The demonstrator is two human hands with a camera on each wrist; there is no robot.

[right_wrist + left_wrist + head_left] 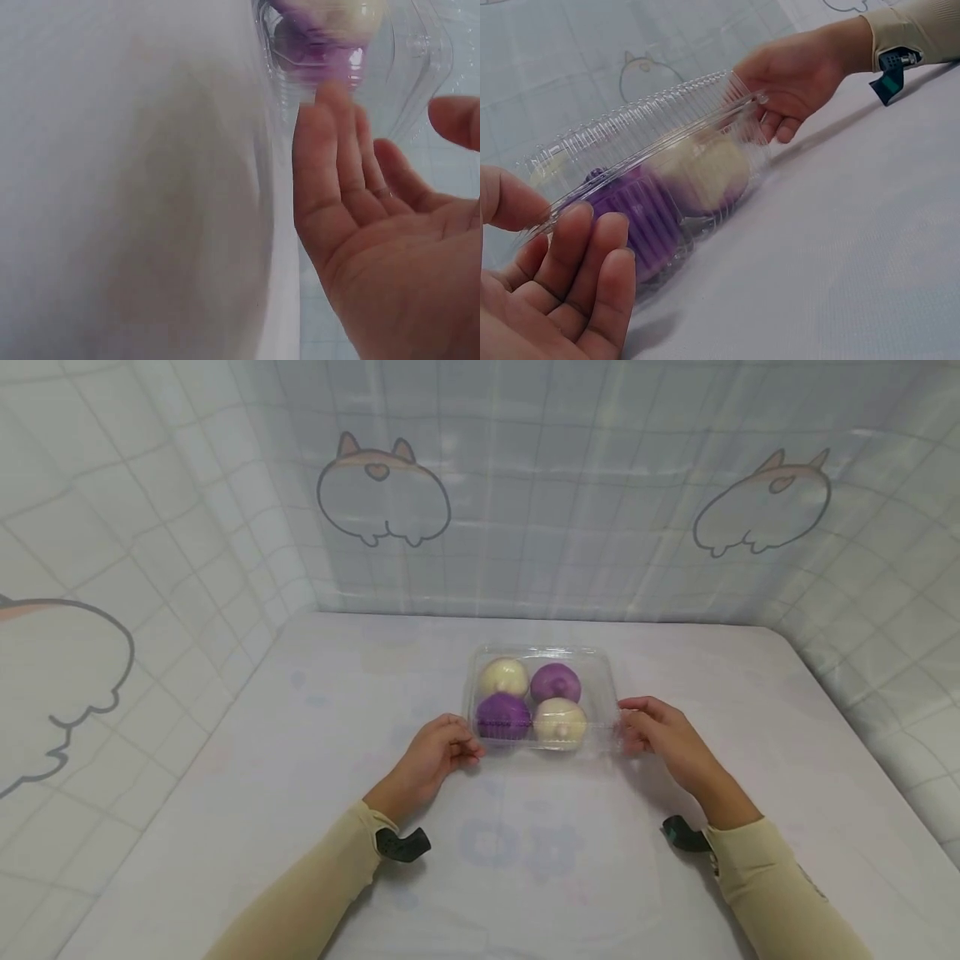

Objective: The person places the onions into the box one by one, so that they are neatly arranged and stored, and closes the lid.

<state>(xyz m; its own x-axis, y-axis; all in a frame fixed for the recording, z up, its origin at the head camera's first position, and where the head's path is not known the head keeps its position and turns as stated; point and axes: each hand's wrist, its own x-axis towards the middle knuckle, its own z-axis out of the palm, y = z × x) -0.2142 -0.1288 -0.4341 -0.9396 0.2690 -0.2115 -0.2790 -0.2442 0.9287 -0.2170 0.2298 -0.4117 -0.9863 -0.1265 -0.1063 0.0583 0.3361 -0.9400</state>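
Note:
A clear plastic clamshell box sits on the table, its lid down over several round, bun-like pieces. Two look cream, such as the near right piece, and two purple, such as the near left piece. My left hand is at the box's near left corner. In the left wrist view its thumb lies over the rim and its fingers curl beneath, pinching the edge. My right hand is at the right side. The right wrist view shows its fingers nearly straight by the box wall, thumb apart.
A pale cloth with faint prints covers the table. Behind it hangs a tile-patterned curtain with cartoon animal drawings, and similar sheets line the left and right sides. Dark straps hang at both cuffs.

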